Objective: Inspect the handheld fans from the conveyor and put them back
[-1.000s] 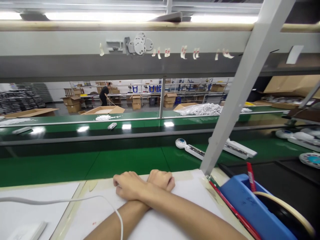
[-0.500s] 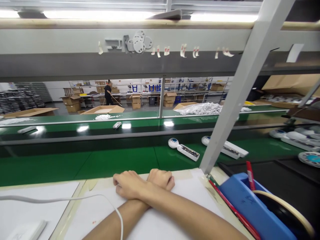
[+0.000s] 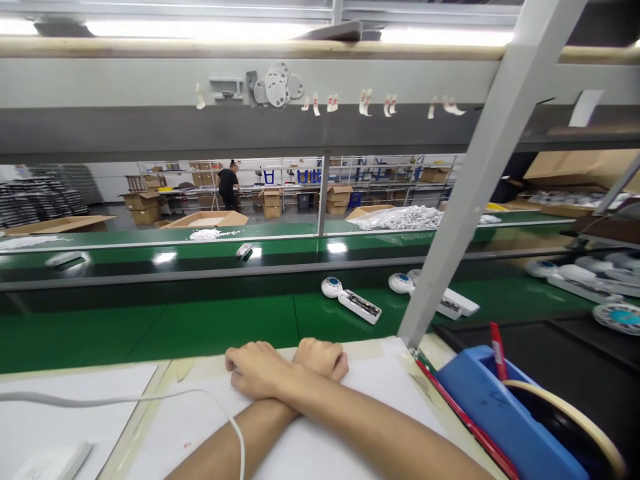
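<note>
My forearms lie crossed at the wrists on a white sheet [image 3: 350,427] covering the bench. My right hand [image 3: 256,371] rests on top, to the left, with its fingers curled down onto the sheet. My left hand [image 3: 323,357] pokes out beneath it on the right, knuckles up in a loose fist. Neither hand holds anything that I can see. Just beyond them runs a green conveyor belt [image 3: 225,327] carrying a white handheld device [image 3: 351,299] and a second white device [image 3: 435,297], partly hidden by a slanted post.
A slanted grey metal post [image 3: 470,193] rises from the bench right of my hands. A blue tape dispenser [image 3: 505,413] with a tape roll and a red pen [image 3: 498,351] sits at lower right. A white cable [image 3: 150,400] crosses the bench on the left. A person works far behind.
The white devices on the conveyor have slid leftward. The distant person has walked to the right. My crossed hands have not moved.
</note>
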### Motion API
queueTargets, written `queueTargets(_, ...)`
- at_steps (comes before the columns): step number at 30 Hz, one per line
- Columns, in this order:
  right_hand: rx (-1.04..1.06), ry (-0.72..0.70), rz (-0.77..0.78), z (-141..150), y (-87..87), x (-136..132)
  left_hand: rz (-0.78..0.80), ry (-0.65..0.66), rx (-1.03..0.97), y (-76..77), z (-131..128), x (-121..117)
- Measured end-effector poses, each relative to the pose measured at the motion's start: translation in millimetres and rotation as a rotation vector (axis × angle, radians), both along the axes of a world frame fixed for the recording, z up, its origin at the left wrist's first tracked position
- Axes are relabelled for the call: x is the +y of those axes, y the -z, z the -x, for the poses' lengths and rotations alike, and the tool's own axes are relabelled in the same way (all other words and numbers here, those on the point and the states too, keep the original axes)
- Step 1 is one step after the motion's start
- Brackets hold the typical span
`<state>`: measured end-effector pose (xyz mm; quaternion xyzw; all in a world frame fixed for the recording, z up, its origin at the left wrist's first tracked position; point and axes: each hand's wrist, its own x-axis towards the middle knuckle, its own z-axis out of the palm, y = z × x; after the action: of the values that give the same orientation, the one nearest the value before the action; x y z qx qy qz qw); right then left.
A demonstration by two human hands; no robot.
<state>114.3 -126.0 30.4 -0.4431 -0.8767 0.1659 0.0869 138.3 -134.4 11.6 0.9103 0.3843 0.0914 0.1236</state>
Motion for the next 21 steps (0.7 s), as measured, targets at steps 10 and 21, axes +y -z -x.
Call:
queueTargets(10,0.037,-0.032,0.091,-21,-23.8,13,0.000,0.014,-0.072,10.8,5,5)
queueTargets(21,-0.037,0.549,0.060,-162,-63.4,67,0.005,-0.024,-0.452,17.1,4,6)
